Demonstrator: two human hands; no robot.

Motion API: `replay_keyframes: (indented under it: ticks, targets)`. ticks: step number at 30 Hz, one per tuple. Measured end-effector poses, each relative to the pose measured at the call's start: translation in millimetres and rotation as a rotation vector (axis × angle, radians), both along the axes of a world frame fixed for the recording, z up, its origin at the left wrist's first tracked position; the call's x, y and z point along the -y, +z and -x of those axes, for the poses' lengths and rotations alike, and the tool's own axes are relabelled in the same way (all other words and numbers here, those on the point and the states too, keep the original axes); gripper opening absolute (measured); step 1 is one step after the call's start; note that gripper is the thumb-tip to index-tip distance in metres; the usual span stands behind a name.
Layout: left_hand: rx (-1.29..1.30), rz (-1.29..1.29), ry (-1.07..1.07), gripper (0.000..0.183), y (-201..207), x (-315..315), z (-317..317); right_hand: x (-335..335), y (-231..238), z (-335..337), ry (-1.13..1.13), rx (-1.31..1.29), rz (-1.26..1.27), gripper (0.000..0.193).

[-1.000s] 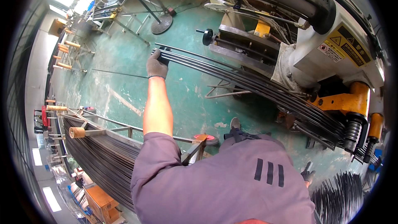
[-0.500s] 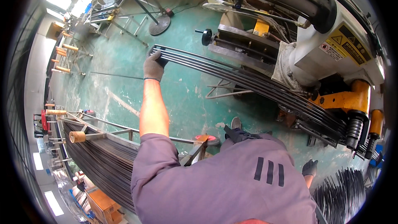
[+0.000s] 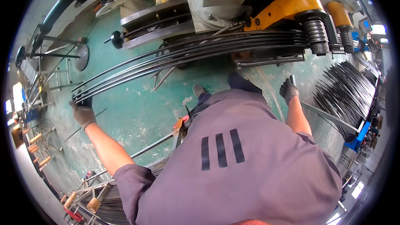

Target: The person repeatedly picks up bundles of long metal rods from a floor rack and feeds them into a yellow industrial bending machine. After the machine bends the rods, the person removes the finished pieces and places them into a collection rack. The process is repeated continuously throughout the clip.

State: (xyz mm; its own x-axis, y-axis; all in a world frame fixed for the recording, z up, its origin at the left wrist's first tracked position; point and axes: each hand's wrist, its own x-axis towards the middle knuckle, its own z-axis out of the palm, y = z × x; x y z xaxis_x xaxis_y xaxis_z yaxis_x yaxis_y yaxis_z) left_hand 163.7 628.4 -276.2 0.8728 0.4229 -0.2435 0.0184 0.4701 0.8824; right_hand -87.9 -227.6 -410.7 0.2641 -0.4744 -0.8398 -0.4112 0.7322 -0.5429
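Note:
At the far left, my left hand (image 3: 84,114), in a grey glove with dark fingers, is closed around the ends of several long black metal rods (image 3: 166,60). These slope up to the right, spread slightly apart, and pass under the orange arm of a machine (image 3: 287,4) beside its coil spring (image 3: 316,36). My right hand (image 3: 288,91), also gloved, has its fingers curled in beside a grey metal rack bar (image 3: 333,116). Whether it grips that bar is hidden.
A dense pile of dark rods (image 3: 346,96) lies on the rack at right. Below left, a wheeled cart frame (image 3: 152,146) carries more rods (image 3: 110,204) close to my left side. A black handwheel (image 3: 117,39) juts from the machine. One thin rod (image 3: 85,125) lies on the green floor.
My view has swung to the right. The rods' held ends now sit lower and farther left, with my left hand still closed on them. My right arm has come into fuller view beside the rack.

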Motion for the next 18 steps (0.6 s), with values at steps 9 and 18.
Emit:
replay_keyframes:
  ticks: [9, 18]
  targets:
    - [-0.232, 0.316, 0.242, 0.065, -80, 147, 47, 12, -13, -17, 0.041, -0.137, 0.034, 0.025]
    - [-0.438, 0.461, 0.082, 0.061, -124, 358, 90, 102, -86, -32, 0.365, -0.187, 0.069, 0.031]
